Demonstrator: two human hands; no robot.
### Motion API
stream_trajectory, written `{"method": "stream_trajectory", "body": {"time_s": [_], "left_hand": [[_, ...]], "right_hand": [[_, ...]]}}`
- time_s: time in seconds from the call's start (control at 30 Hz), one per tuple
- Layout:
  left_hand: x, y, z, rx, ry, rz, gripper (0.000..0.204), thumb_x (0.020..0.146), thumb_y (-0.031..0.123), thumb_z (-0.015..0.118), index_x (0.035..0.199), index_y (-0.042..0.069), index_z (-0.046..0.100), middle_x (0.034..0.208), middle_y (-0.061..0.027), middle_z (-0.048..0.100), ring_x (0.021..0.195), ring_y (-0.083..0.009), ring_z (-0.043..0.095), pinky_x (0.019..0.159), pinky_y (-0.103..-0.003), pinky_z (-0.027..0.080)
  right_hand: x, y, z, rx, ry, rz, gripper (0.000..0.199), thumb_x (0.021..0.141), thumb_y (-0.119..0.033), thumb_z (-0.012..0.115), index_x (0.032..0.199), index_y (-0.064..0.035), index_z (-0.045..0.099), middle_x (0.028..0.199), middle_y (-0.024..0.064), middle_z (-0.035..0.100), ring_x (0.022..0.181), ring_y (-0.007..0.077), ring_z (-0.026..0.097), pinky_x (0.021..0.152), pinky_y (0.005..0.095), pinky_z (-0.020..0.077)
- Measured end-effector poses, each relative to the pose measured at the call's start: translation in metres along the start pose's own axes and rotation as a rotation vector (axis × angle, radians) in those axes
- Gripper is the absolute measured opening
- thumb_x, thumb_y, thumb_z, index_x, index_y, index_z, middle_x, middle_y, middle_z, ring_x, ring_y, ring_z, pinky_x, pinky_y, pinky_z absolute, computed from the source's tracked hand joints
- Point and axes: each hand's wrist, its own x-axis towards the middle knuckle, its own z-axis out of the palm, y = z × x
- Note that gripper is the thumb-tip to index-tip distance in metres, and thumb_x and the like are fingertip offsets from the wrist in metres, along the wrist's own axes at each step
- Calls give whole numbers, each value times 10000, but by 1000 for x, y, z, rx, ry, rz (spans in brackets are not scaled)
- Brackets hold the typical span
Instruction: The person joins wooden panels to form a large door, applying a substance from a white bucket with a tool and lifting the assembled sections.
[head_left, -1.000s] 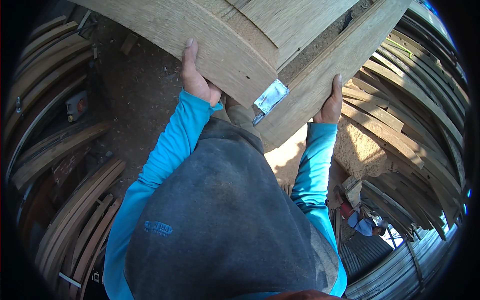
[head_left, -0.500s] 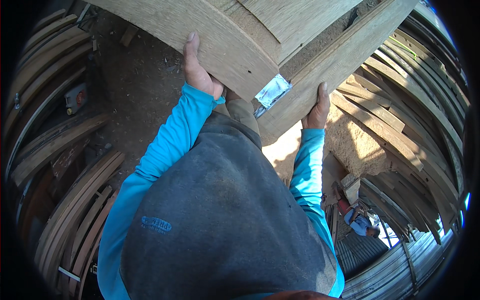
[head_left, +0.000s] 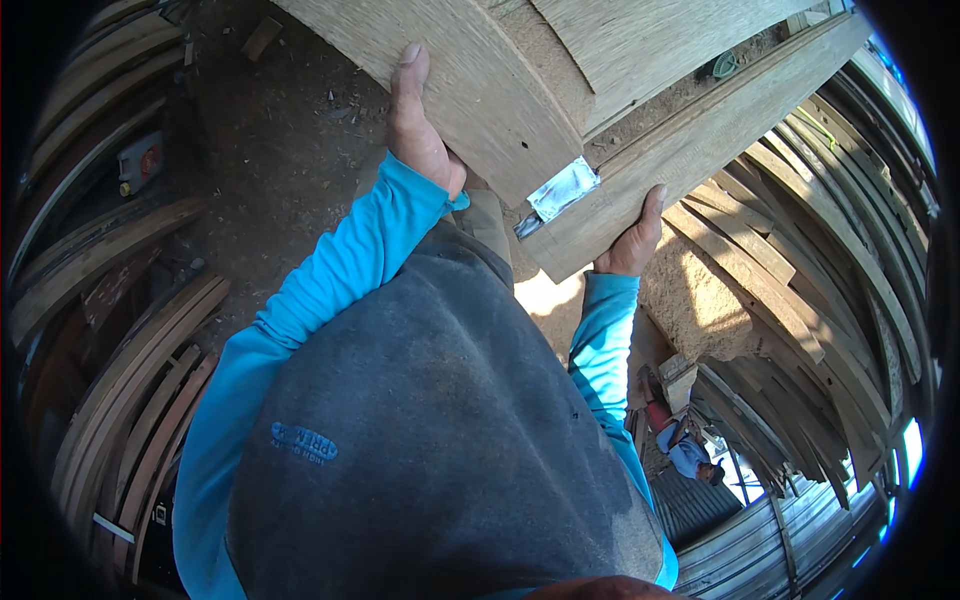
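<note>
At the top of the view is a frame-and-panel wooden piece that looks like part of a door. My left hand (head_left: 425, 138) grips the edge of its wide, pale brown rail (head_left: 490, 105), thumb on top and fingers underneath, mostly hidden. My right hand (head_left: 633, 240) holds the outer edge of a long stile (head_left: 690, 165), thumb on its face, fingers below. Between rail and stile a gap shows a bright white, wet-looking tenon (head_left: 565, 188). A flat inner panel (head_left: 670, 50) lies beyond the rail, its far end out of view.
Curved-looking stacks of boards (head_left: 140, 390) line the left side; more lumber (head_left: 790, 260) lies at right beside a sawdust heap (head_left: 700, 290). A red-and-grey case (head_left: 143, 163) sits at left. Another person (head_left: 688, 450) is at lower right, near corrugated metal sheets (head_left: 770, 545).
Both wooden members have shifted right in view; my left hand has moved right with the rail. The white tenon shows a little more fully. Both hands keep their grip.
</note>
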Motion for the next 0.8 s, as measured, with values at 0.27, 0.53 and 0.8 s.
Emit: {"method": "stream_trajectory", "body": {"time_s": [0.27,0.53,0.8], "left_hand": [[1,2,-1,29,-32,-17,596,906,482,548,1348,99,437,1289,-76,503,1199,-239,488,1014,-408,399],[0,4,-5,14,-78,-82,640,894,515,554,1352,87,427,1283,-85,497,1194,-243,486,999,-407,407],[6,-4,-9,18,-7,-54,669,879,549,559,1352,94,425,1272,-81,501,1183,-251,492,987,-412,413]], "right_hand": [[-19,13,-11,-51,-27,77,580,975,-444,508,1316,20,436,1224,177,582,1113,268,593,942,387,503],[-32,17,3,-47,12,70,591,982,-462,475,1328,14,428,1248,170,577,1120,273,591,969,398,489],[-31,19,12,-52,70,54,618,979,-487,469,1331,18,423,1247,174,572,1121,263,589,972,391,485]]}}
